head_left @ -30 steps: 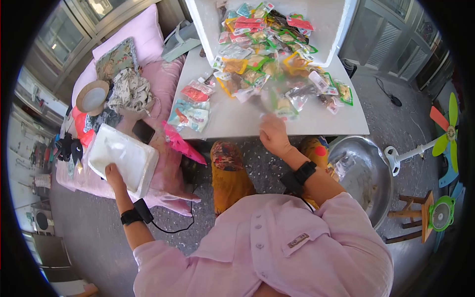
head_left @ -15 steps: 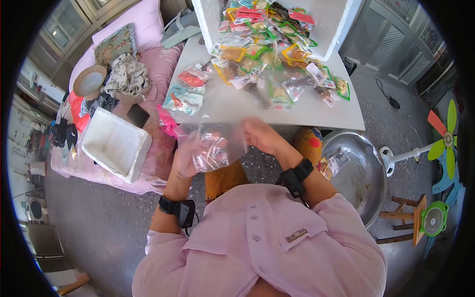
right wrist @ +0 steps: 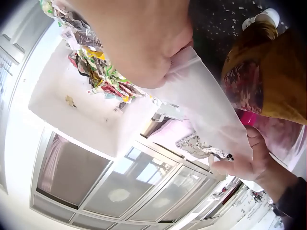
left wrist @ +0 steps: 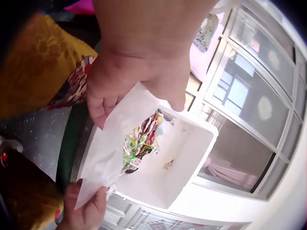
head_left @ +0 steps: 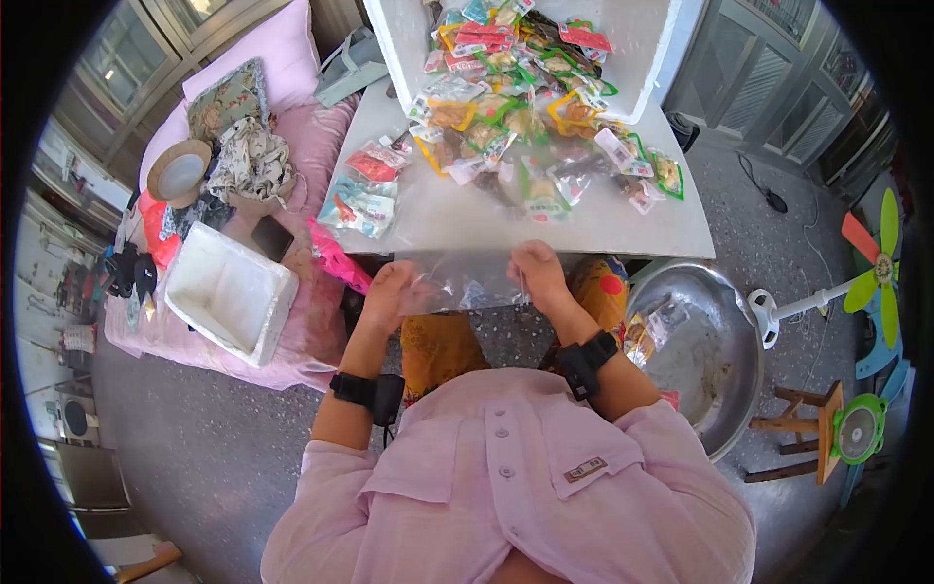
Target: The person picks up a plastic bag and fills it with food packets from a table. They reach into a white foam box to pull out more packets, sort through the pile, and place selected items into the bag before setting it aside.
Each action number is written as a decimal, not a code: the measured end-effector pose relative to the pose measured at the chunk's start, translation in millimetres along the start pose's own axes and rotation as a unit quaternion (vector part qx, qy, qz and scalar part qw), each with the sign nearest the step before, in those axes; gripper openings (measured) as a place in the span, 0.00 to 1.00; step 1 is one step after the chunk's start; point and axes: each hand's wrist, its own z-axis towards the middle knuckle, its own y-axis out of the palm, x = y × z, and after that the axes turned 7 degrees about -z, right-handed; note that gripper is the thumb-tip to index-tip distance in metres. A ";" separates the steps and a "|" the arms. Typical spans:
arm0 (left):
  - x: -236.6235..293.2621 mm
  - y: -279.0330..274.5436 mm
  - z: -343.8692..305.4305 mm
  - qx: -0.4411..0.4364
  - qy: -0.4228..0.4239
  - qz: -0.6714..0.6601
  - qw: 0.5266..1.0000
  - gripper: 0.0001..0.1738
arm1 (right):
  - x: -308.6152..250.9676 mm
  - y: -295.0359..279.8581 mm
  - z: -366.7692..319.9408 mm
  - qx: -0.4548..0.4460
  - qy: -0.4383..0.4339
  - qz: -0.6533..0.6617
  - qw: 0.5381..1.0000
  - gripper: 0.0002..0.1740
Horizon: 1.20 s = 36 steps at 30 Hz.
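Note:
A clear plastic bag (head_left: 462, 279) is stretched between both hands, above the lap and just in front of the table edge. My left hand (head_left: 389, 292) grips one end of it, and my right hand (head_left: 538, 273) pinches the other. In the left wrist view the bag (left wrist: 108, 148) looks whitish and flat, with the left thumb along one corner. From the right wrist the same film (right wrist: 206, 103) runs from the right fingers to the left hand (right wrist: 256, 158). Packaged snacks (head_left: 506, 117) lie heaped on the table beyond the hands.
A big white foam box (head_left: 637, 58) lies on its side on the white table (head_left: 457, 219), snack packets spilling out. At right stands a metal basin (head_left: 720, 389) holding some packets. A smaller foam box (head_left: 229, 292) sits on the pink bed at left, near a dark phone-like slab (head_left: 272, 237).
The left hand has come from the small foam box to in front of the lap. Crumpled half a second ago, the clear bag is now spread out between both hands.

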 end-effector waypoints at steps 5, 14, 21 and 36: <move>17.3 0.6 13.1 0.097 0.100 0.160 0.977 0.07 | 5.3 1.1 6.4 0.015 -0.030 -0.032 0.999 0.03; -36.0 63.4 24.4 0.032 0.383 0.483 0.787 0.11 | 24.8 26.0 18.1 0.065 -0.083 -0.076 0.992 0.04; -65.0 93.4 32.5 0.013 0.127 0.305 0.944 0.12 | 13.8 30.8 -5.1 0.019 -0.114 -0.155 0.981 0.06; -51.2 86.1 26.0 -0.059 -0.010 0.048 0.997 0.08 | 3.7 20.1 2.1 -0.127 0.041 -0.019 0.991 0.07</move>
